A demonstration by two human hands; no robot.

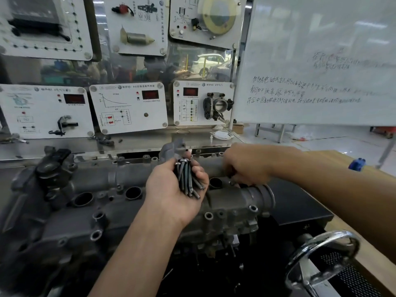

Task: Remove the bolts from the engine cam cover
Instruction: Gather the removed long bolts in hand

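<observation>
Cover (102, 183): grey casting lying left to right; the visible holes (96, 235) look empty.
Left hand (171, 189): palm up over the cover's middle, fingers curled round a bundle.
Bolts (188, 179): long, dark, heads at the far end, tips pointing near.
Right hand (246, 163): just right of the bundle, fingers down on the cover. It is blurred, so the grip cannot be told. It is probably the nearer hand for the next bolt.

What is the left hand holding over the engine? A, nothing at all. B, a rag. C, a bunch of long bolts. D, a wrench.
C: the left hand has its fingers curled round a bundle of long dark bolts above the cam cover.
</observation>
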